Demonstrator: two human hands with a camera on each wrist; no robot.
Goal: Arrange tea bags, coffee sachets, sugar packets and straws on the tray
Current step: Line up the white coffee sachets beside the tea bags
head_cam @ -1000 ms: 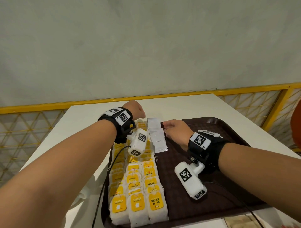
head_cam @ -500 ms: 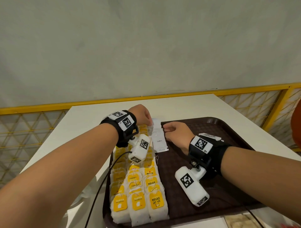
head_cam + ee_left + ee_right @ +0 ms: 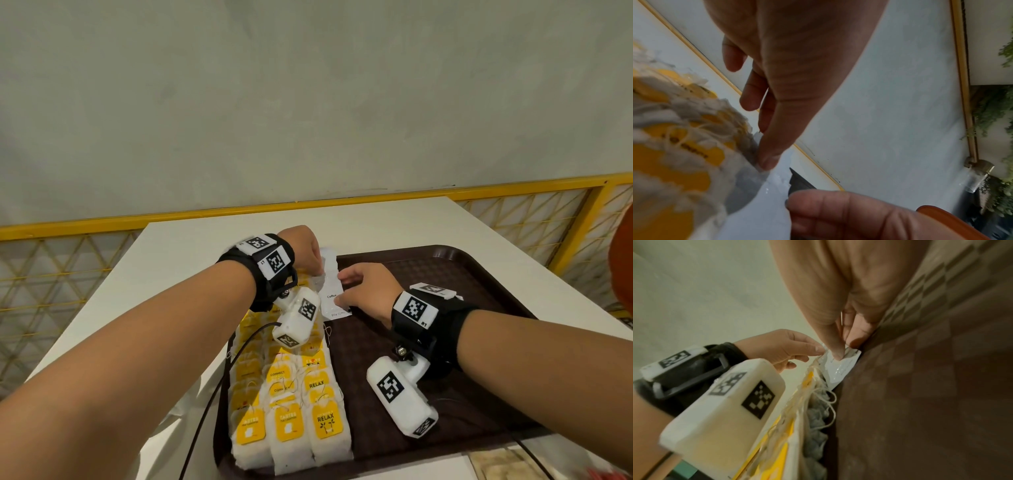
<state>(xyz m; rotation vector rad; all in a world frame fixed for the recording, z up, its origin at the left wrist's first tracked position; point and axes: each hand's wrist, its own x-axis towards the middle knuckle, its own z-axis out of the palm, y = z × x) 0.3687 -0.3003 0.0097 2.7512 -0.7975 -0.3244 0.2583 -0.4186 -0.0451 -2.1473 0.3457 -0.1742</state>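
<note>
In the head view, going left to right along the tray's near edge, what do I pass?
White table → rows of yellow-tagged tea bags → bare brown tray → the right wrist's white camera unit.

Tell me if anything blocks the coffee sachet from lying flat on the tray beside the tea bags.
Nothing visible does. The coffee sachet, held by both the left hand and right hand, sits just right of the tea bags; the brown tray there is bare.

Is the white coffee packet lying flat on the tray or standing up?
Lying flat. The white coffee sachet rests face up on the brown plastic tray, its "Coffee" label showing, beside the yellow-tagged tea bags.
</note>
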